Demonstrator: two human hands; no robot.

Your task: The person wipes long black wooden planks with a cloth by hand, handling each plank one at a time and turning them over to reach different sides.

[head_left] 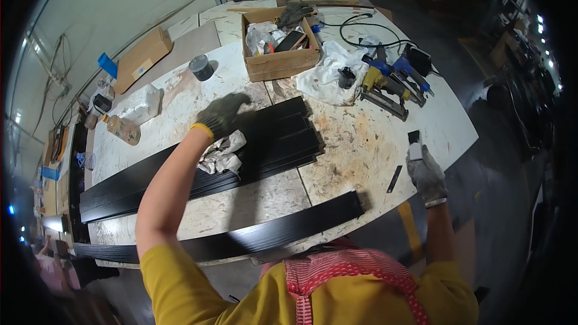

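Note:
My left hand (220, 115), in a dark glove with a yellow cuff, is over the far edge of a stack of black boards (274, 138). Its fingers look stretched out, somewhat blurred, with nothing seen in them. Below that wrist a crumpled, stained white rag (223, 154) lies on the boards. At the table's right edge my right hand (428, 177), in a grey glove, grips a small pale block with a black end (414, 138). Left of it lies a thin dark strip (394, 179). A single black board (283, 224) runs along the near edge.
A cardboard box (283, 66) of odds and ends stands at the back, a dark tin (200, 68) to its left. Blue and yellow nail guns (388, 87) lie at the right beside white cloth (334, 75) and a black cable (376, 24). A bottle (123, 130) stands far left.

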